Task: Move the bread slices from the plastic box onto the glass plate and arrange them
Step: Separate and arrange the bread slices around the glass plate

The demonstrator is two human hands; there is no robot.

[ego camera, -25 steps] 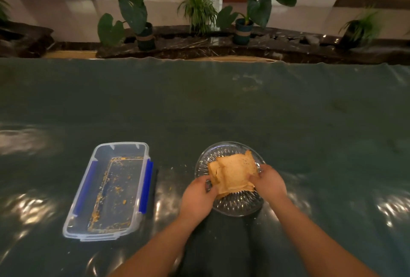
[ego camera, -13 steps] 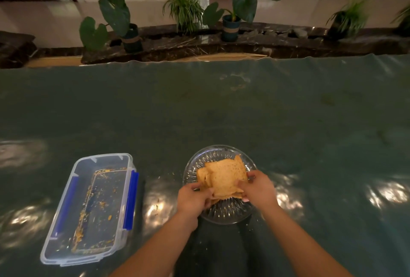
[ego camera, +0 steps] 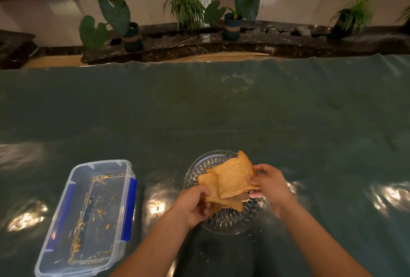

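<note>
A stack of brown bread slices (ego camera: 230, 179) sits fanned out over the ribbed glass plate (ego camera: 230, 223) near the table's front. My left hand (ego camera: 194, 204) grips the stack's lower left corner. My right hand (ego camera: 269, 184) pinches the right edge of the top slices, which are tilted up and twisted. To the left lies the clear plastic box (ego camera: 86, 219) with blue side clips; only crumbs are in it.
The table is covered with a glossy dark green cloth (ego camera: 221, 117) with bright light reflections. Crumbs lie scattered between box and plate. Beyond the far edge stand potted plants (ego camera: 133, 34) on a dark stone ledge.
Both hands have lifted and turned the top slices, spreading the stack into a fan. The right hand shifted up along the right edge. The view has moved slightly.
</note>
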